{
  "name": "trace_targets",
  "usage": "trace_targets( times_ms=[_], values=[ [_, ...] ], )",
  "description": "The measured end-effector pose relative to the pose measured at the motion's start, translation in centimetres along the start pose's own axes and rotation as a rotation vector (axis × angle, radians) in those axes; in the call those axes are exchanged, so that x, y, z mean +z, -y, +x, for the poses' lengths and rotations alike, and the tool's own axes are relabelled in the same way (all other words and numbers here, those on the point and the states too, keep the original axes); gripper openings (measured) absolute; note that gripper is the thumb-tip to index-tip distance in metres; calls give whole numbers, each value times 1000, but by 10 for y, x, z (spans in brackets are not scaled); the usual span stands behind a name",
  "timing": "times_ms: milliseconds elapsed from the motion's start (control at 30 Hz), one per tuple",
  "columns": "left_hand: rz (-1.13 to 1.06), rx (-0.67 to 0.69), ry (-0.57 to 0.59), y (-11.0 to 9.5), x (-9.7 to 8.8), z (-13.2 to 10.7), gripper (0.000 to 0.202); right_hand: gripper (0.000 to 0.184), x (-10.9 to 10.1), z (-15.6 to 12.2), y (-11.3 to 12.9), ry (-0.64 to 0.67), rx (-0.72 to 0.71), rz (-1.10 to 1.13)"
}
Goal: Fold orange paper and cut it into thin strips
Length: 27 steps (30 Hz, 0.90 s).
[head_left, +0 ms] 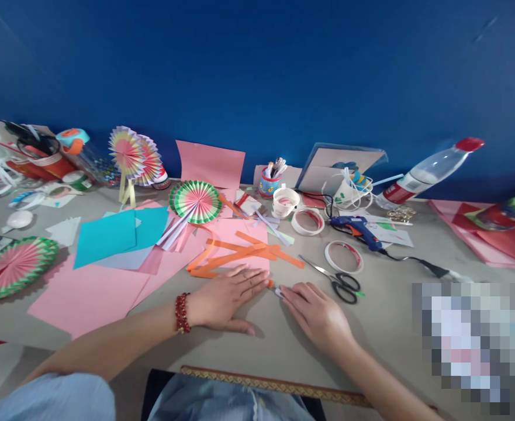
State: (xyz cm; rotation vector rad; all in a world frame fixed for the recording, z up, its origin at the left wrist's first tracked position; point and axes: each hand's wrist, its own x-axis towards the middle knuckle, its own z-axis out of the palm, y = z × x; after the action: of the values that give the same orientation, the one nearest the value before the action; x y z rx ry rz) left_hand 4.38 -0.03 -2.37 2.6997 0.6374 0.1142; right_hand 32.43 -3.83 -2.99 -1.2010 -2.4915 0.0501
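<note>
My left hand (222, 301) lies flat on the table with fingers stretched out and the thumb apart, a red bead bracelet at its wrist. Its fingertips reach the loose orange paper strips (248, 251) and the pink sheet beneath them. A small orange bit (270, 283) shows just past these fingertips. Closed in a pinch, my right hand (316, 313) has a small whitish piece (279, 292) at its fingertips, too small to name. Black-handled scissors (345, 286) rest beyond my right hand, blades toward the strips.
Tape rolls (344, 257), a blue glue gun (358, 229) with its cord, and a tilted plastic bottle (432, 174) stand toward the right. Paper rosettes (198, 202), turquoise paper (108, 237) and pink sheets (90, 292) spread across the left. A blue wall (257, 76) rises behind.
</note>
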Motion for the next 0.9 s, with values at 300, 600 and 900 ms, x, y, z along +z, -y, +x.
trace_targets(
  times_ms=[300,600,900],
  values=[
    [7,0,1,0,-1,0,99,29,2,3,6,-3,-7,-35],
    [0,-41,-21,4,-5,-9,96,29,1,6,10,10,17,-43],
    [72,-61,28,8,-1,-16,98,30,3,11,14,15,-9,-65]
  ],
)
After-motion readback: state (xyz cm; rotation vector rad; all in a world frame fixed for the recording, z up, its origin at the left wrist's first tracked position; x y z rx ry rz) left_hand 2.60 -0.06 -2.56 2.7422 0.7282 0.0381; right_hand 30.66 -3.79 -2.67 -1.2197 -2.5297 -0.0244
